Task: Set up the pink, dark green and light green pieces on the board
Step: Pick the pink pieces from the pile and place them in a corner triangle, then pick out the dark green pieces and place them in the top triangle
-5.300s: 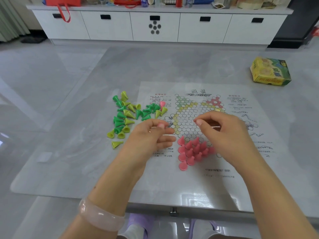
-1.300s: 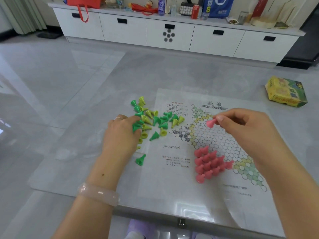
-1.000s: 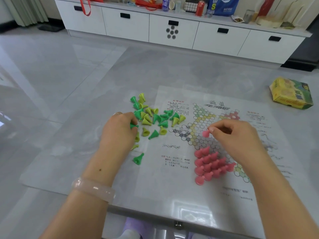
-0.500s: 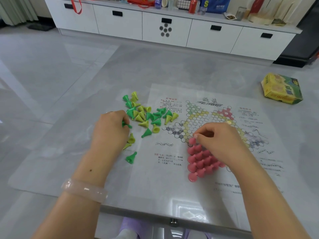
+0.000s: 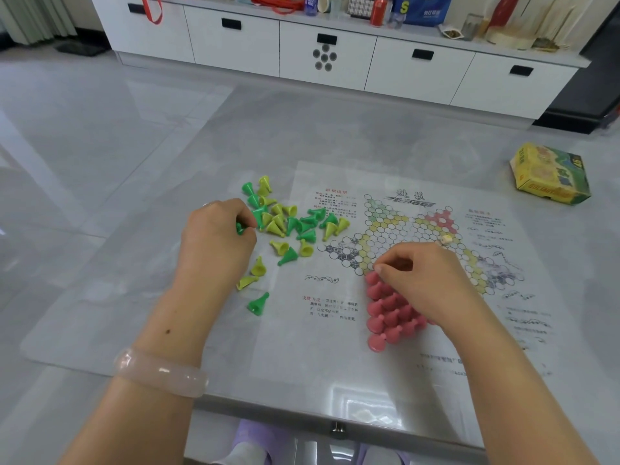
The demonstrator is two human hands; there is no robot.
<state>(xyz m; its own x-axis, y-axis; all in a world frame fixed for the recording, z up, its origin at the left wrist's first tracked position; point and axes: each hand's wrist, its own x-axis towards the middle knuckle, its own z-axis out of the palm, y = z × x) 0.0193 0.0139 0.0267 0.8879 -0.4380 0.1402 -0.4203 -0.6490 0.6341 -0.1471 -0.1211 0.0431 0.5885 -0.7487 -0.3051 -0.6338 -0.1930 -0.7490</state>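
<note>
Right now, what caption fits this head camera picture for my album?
Right hand sets pink pieces on the board while left hand picks a green piece.

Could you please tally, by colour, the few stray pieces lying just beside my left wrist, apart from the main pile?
light green pieces: 2
dark green piece: 1
Total: 3

Your table: glossy grey marble-look top (image 5: 335,135) | far right on it: yellow-green game box (image 5: 550,176), lying flat | small cream die (image 5: 445,239) | beyond: white drawer cabinet (image 5: 416,72) with black handles | on top of it you have a red can (image 5: 378,11), blue bag (image 5: 423,8), red strap (image 5: 151,10) hanging over the front edge.
</note>
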